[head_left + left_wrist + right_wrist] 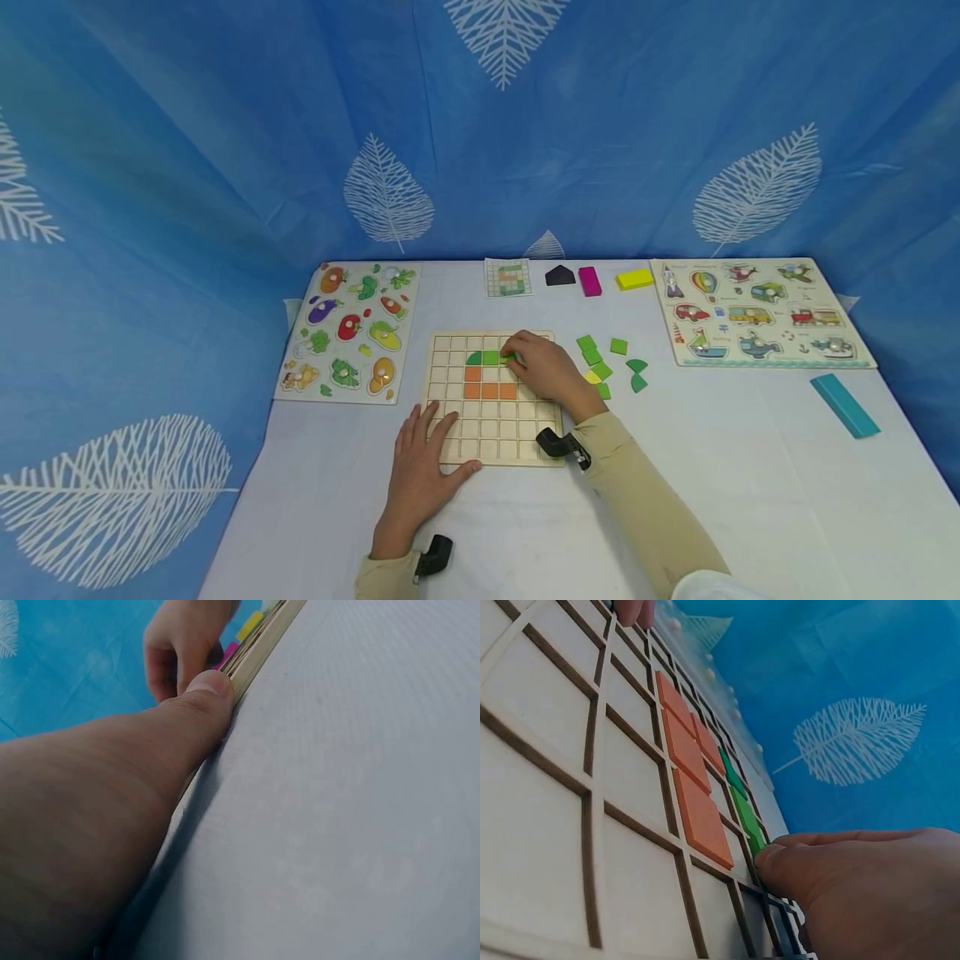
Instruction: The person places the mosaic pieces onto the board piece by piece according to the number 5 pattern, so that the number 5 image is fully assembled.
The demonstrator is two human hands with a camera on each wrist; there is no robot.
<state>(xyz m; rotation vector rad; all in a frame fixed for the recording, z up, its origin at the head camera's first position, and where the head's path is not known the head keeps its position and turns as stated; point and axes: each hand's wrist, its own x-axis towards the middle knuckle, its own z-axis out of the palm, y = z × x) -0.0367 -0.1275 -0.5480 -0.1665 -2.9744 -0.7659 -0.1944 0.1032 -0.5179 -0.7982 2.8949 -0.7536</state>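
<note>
A wooden grid board [487, 454] lies on the white table. A dark green quarter-round tile [474, 358], a light green square tile [491, 357] and several orange square tiles [490, 391] sit in its cells. My right hand [551, 371] is over the upper right part of the board. Its fingertips pinch a light green square tile [507, 357], partly covered, beside the other green one. My left hand [422, 467] rests with spread fingers on the lower left corner of the board; its thumb [206, 694] lies against the front edge.
Several green tiles [587, 342], some quarter-round, and a yellow one [592, 377] lie right of the board. A pattern card [508, 277] and black, magenta and yellow blocks [634, 280] stand behind. Puzzle boards [345, 333] flank both sides; a teal block [845, 406] lies far right.
</note>
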